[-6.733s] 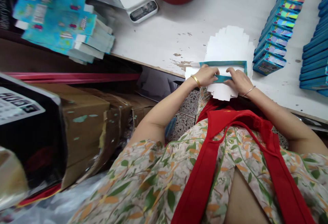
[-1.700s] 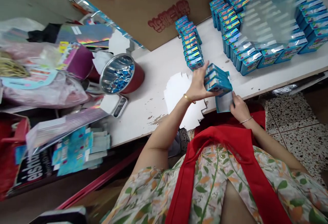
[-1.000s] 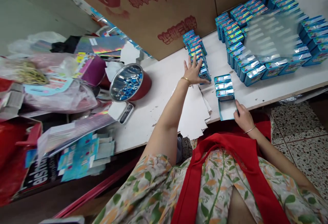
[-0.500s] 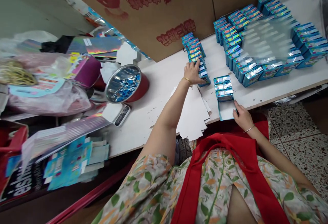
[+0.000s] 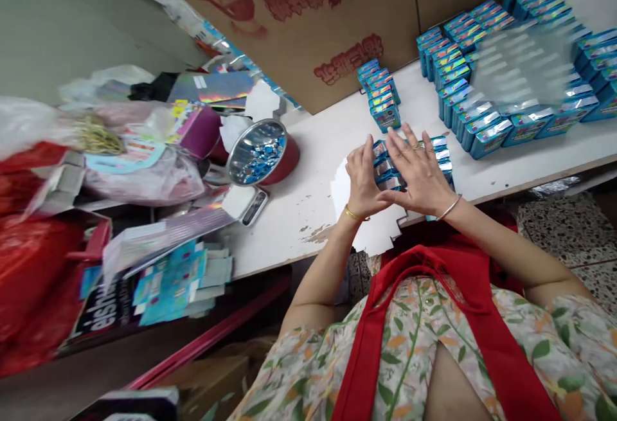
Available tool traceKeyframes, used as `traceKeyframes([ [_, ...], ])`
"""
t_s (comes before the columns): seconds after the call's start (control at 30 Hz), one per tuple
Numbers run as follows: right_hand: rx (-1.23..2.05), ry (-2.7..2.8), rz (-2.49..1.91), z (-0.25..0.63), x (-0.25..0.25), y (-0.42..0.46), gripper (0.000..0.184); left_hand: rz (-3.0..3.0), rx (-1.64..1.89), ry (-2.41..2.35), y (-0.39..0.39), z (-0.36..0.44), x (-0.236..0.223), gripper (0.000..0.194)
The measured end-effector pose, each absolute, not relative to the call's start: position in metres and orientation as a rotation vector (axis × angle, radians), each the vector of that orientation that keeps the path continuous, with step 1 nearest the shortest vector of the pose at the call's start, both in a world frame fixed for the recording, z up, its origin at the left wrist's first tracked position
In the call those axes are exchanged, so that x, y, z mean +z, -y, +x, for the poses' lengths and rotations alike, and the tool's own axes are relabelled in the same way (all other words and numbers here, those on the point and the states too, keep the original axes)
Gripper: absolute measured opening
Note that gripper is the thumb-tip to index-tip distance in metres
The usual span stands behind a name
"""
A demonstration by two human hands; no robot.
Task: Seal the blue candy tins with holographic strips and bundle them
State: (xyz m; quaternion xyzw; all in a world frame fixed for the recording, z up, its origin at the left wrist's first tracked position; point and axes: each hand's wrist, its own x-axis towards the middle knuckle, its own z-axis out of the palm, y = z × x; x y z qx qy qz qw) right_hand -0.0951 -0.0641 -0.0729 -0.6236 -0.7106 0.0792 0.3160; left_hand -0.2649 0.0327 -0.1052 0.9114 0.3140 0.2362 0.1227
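Several small blue boxes with shiny tops stand in a short row between my hands, partly covered by them. My left hand curls around their left side, its thumb reaching across the near end. Across their right side lies my right hand, fingers stretched and spread, its thumb near the left one. Behind that hand shows a second short row of blue boxes, largely hidden. Beneath my left hand are white paper sheets. Farther back, another row of blue boxes stands near the carton.
A large printed cardboard carton rises at the back. Many blue boxes stand in rows at right, some under a translucent sheet. Left are a metal bowl of small wrapped pieces, a scale and flattened blue packaging.
My left hand has come nearer from the back row, with several boxes now between my hands. The back row is shorter. My right hand has moved left and up over the boxes.
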Motion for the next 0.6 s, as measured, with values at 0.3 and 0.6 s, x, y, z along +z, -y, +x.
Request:
traceKeyframes([
  [0.3, 0.197, 1.654, -1.859, -0.070, -0.105, 0.128, 0.086, 2.635, 0.700, -0.936, 0.012, -0.273, -0.082, 0.144],
  [0.6, 0.600, 1.332, -1.939, -0.024, -0.223, 0.166, 0.064, 2.612, 0.487, -0.604, 0.039, -0.251, -0.111, 0.143],
])
